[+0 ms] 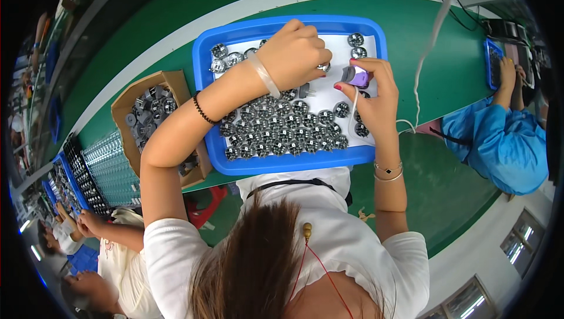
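A blue plastic tray (282, 167) lined with white holds rows of small round metallic parts (276, 124). Over its upper middle, my left hand (294, 51) is closed, back of the hand up, with a shiny metallic part (324, 68) at its fingertips. Near the tray's right side, my right hand (378, 87) pinches a small purple piece (360, 78) between thumb and fingers. A grey knob-like part (348, 74) sits against the purple piece; whether they are joined cannot be seen. Between the hands lies a grey part with metal pins (306, 91).
Left of the tray stands a cardboard box (116, 112) of grey and metallic parts. A white cord (418, 87) hangs at right and loops toward my right hand. The green table (446, 78) extends right, where a person in blue (499, 142) works. Another person (117, 260) sits at left.
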`<state>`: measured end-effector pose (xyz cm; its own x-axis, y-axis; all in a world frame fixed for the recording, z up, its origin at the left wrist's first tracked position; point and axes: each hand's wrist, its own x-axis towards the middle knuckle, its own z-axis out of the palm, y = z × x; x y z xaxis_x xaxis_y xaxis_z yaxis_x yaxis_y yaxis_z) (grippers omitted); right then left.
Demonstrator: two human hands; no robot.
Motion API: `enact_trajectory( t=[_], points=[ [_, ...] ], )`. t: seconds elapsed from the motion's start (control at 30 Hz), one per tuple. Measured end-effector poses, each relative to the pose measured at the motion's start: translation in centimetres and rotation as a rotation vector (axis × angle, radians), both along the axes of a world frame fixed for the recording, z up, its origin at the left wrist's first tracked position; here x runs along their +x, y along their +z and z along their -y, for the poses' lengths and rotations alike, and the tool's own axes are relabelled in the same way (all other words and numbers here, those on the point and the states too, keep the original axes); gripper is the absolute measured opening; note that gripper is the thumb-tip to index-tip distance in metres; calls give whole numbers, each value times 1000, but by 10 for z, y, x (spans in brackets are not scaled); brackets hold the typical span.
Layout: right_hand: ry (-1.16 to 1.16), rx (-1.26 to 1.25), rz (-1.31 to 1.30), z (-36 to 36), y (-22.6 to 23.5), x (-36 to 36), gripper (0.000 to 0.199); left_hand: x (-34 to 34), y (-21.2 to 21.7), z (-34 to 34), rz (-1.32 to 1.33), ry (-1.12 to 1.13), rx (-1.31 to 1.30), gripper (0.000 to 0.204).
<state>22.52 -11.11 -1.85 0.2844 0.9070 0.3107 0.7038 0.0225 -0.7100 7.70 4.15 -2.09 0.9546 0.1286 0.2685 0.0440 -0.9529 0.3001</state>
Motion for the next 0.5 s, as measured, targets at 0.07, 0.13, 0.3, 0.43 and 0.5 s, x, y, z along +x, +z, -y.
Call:
enact_trajectory(
  t=[0.07,0.13,0.3,0.43,0.5],
  points=[
    [-31,-24,-23,-3,-2,-3,44,0,-2,0,25,7,-19,16],
    [-22,-48,-33,-4,-2,-3,43,0,-5,2,-22,16,-37,15],
    [15,-31,-139,0,-3,-1,36,1,-5,4,-53,21,-43,14],
    [26,-48,-210,1,-6,-1,35,0,-6,5,-66,24,-81,13],
    [24,-52,-201,2,-7,1,35,0,-6,5,-39,28,-65,13]
  ],
)
